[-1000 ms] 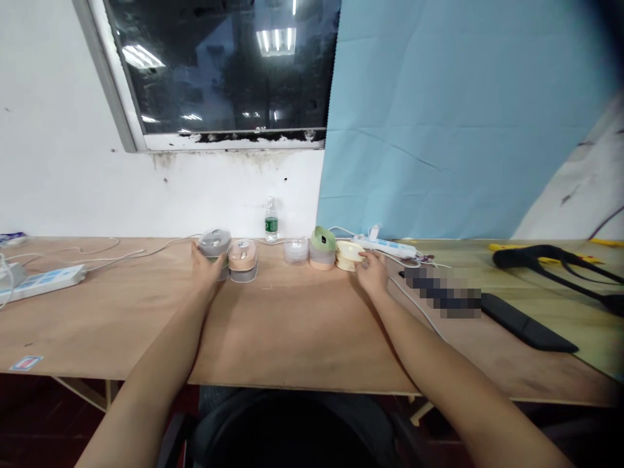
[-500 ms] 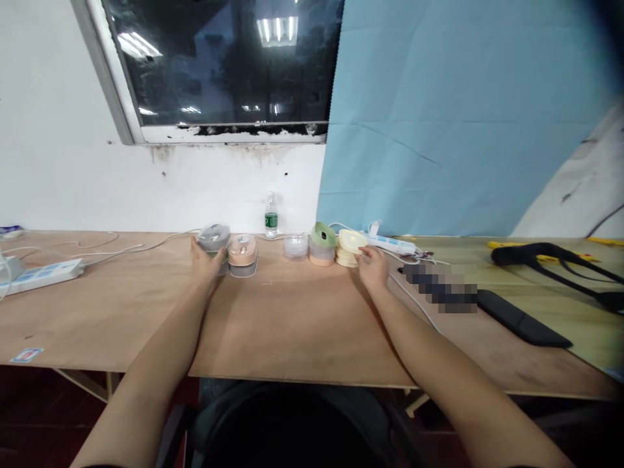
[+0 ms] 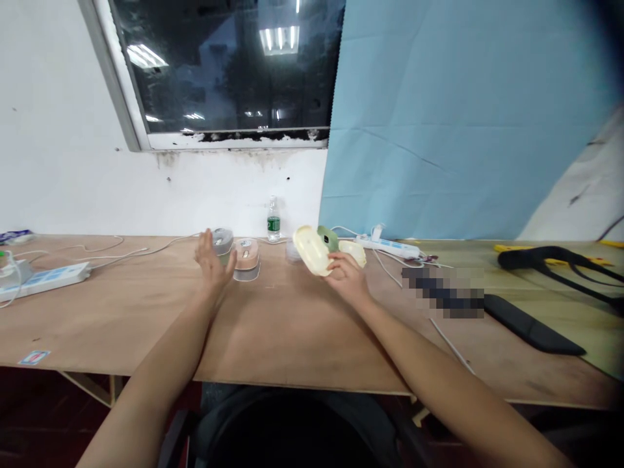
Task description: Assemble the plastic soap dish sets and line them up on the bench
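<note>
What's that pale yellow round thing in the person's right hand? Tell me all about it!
The pale yellow round plastic lid is smooth, shallow and disc-shaped with a raised rim. It is lifted above the wooden table and tilted, its face turned towards the camera. The right hand pinches its lower edge. Nothing else visibly touches it.

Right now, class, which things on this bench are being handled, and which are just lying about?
In hand:
- pale yellow round plastic lid, held tilted by the right hand
- grey-lidded round container, at the left hand
- peach-lidded round container, beside it

Lying about:
- small green-labelled bottle
- white power strip
- black flat pad
</note>
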Tool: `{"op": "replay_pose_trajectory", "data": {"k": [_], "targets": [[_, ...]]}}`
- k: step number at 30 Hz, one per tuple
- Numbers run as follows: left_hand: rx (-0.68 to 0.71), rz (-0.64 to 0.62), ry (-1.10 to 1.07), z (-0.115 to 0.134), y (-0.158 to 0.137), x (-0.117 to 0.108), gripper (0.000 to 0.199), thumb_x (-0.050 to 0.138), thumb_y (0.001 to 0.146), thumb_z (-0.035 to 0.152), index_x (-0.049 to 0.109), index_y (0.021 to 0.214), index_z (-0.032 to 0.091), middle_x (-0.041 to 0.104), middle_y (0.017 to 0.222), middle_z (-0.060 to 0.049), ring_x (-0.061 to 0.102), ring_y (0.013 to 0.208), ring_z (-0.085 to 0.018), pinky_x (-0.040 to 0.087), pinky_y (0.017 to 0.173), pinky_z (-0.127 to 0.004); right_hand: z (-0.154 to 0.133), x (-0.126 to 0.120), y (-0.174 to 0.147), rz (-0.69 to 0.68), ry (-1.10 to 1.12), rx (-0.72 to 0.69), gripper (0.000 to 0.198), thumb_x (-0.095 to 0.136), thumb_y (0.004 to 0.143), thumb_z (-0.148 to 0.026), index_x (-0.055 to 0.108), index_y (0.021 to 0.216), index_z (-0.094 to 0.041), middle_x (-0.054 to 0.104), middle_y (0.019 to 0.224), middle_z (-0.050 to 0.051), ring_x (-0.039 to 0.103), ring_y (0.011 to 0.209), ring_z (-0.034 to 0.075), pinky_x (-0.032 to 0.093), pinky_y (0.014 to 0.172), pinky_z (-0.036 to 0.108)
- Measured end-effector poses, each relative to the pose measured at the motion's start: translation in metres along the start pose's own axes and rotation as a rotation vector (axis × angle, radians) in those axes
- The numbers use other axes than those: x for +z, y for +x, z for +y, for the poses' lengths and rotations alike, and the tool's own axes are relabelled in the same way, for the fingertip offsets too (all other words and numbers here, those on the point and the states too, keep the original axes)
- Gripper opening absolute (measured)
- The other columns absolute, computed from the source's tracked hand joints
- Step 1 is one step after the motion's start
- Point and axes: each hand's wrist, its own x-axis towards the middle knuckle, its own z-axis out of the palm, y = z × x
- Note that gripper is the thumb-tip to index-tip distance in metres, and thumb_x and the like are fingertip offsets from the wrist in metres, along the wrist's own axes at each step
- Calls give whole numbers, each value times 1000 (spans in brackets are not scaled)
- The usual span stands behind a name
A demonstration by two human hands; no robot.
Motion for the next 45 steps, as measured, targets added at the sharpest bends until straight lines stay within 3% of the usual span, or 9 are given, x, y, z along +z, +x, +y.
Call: {"op": "replay_pose_trajectory", "data": {"k": [4,8,11,14,17,21,32,39,45], "targets": [[339,-216,-155,39,-8,2,79,55,79,54,29,142,13,42,140,-21,32,136,-36,23,110,-52,-16,19,-11,-232,342,328,37,70,70,-53,52,69,-21,69,81,6,65,74,22,52,65,33],[564,-618,-322,88,-23,4,73,52,81,58,38,139,16,44,140,-18,40,130,-32,31,107,-48,-19,26,-17,-515,461,658,48,49,79,-67,50,68,-21,57,50,-1,51,39,14,35,38,25],[586,-891,-354,106,-36,8,63,47,85,59,47,135,20,43,142,-15,45,126,-30,35,105,-45,-13,23,-18,-618,280,625,55,41,82,-69,48,58,-20,45,40,-4,40,35,11,26,37,23],[560,-1040,-360,103,-44,14,69,53,79,66,54,128,18,45,140,-17,48,123,-31,37,104,-43,-2,18,-16,-534,6,425,51,57,76,-61,42,49,-20,43,44,-4,40,44,10,26,45,23],[532,-1062,-355,93,-45,17,73,55,76,68,54,128,17,49,136,-17,48,123,-31,37,104,-44,8,19,-12,-329,-119,366,40,56,79,-53,52,59,-19,51,53,-2,46,52,13,32,52,25],[476,-1037,-351,87,-41,16,75,57,74,68,52,131,19,48,137,-16,46,125,-31,36,105,-45,19,29,-6,-113,-117,366,32,52,84,-44,60,100,-18,59,66,0,55,62,16,40,60,27],[426,-1035,-356,84,-42,19,67,51,81,64,54,128,17,54,129,-14,51,119,-29,39,102,-42,49,52,11,-51,-320,326,58,41,89,-45,40,139,-15,64,76,5,59,69,22,45,66,33],[420,-1032,-343,85,-44,19,68,52,80,65,54,128,17,53,130,-15,49,121,-30,39,103,-44,68,47,12,-46,-363,423,42,37,92,-41,55,125,-21,69,93,9,62,84,25,45,73,33],[411,-1034,-358,84,-42,18,65,53,80,63,54,128,18,54,130,-14,50,119,-29,39,102,-43,73,43,15,-49,-319,425,31,42,90,-41,59,103,-18,68,83,7,60,76,23,42,69,31]]}}
